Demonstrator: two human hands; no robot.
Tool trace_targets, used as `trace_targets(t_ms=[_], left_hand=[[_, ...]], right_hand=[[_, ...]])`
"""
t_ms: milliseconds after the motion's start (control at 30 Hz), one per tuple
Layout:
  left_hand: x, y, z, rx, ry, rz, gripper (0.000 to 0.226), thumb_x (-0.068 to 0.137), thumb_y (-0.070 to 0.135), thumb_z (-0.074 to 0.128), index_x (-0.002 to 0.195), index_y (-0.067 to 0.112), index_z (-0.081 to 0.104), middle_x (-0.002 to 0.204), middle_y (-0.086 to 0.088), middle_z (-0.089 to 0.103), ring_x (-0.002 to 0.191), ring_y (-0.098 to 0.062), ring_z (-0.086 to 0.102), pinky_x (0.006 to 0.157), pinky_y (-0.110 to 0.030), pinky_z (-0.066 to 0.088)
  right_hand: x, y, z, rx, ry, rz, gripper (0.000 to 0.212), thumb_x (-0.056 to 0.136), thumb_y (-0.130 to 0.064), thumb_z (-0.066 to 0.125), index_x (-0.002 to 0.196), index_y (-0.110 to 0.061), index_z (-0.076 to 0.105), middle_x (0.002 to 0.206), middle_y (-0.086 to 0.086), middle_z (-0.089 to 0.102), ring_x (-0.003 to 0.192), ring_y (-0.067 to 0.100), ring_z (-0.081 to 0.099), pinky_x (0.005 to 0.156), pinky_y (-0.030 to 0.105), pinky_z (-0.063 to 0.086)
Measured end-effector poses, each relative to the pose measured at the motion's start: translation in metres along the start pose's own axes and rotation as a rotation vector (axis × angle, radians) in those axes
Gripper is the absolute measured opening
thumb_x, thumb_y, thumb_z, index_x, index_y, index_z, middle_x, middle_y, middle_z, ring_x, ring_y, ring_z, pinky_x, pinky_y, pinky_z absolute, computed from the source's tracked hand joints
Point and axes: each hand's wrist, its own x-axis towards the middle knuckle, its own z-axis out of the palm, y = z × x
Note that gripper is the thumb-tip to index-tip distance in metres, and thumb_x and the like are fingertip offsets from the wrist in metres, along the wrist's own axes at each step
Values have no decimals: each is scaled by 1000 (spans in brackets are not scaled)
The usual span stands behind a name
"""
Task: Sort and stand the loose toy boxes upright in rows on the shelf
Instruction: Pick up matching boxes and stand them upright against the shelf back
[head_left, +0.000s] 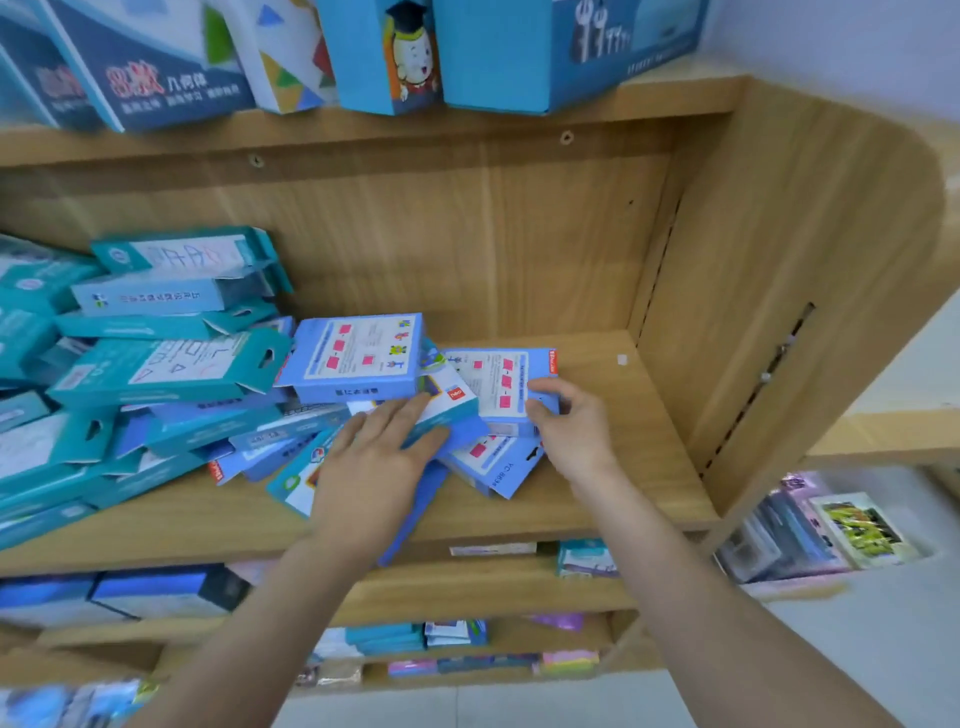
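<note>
Boxes (358, 358) lie jumbled flat at centre frame on the shelf (639, 415), none upright. Left hand (374, 462) presses flat-fingered, apparently steadying them; right hand (566, 426) pinches one blue box (488, 384), likely to lift it.

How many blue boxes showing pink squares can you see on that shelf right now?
3: top box leftmost, held box in the right hand, lower box beneath it. Others may be buried.

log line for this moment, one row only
phase: sorting | left hand: flat on blue box pile | right hand: grips blue box | teal boxes: heaped at left | shelf: no upright row yet
</note>
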Motion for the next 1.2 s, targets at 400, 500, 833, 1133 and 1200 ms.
trace_targets(t_ms=[400, 500, 833, 1133, 1200], left_hand=[[-12, -8, -22, -190, -28, -295, 52, 77, 8, 64, 128, 17, 58, 147, -11, 41, 136, -32, 34, 107, -46, 36], [-11, 52, -36, -516, 23, -125, 73, 75, 28, 66, 142, 24, 37, 151, -3, 33, 138, -20, 27, 108, -38, 33], [11, 105, -12, -1005, 246, -801, 45, 86, 19, 67, 124, 24, 45, 100, 8, 67, 91, -7, 64, 78, -27, 50], [7, 89, -6, -1270, 246, -965, 31, 89, 13, 64, 109, 24, 43, 115, 6, 63, 101, -5, 64, 83, -35, 56], [7, 87, -6, -1355, 270, -1012, 32, 90, 11, 62, 111, 25, 43, 115, 5, 64, 101, -8, 65, 83, -36, 56]], right_hand=[[-52, -34, -44, -37, 241, -315, 27, 82, 3, 61, 88, -23, 69, 81, -22, 62, 76, 12, 64, 74, 27, 51], [-57, -42, -55, 16, 233, -250, 28, 80, 1, 64, 80, -27, 69, 76, -18, 62, 72, 8, 60, 77, 32, 53], [-38, -43, -64, -8, -262, -403, 32, 90, -9, 61, 113, -30, 61, 110, -8, 65, 108, 5, 58, 86, 13, 47], [0, 22, -56, -669, -627, -386, 98, 80, -7, 66, 146, -46, 5, 155, -3, 17, 142, 24, 22, 115, 38, 24], [6, 29, -49, -707, -571, -423, 90, 81, -3, 63, 147, -43, 17, 152, 2, 24, 137, 28, 29, 113, 36, 27]])
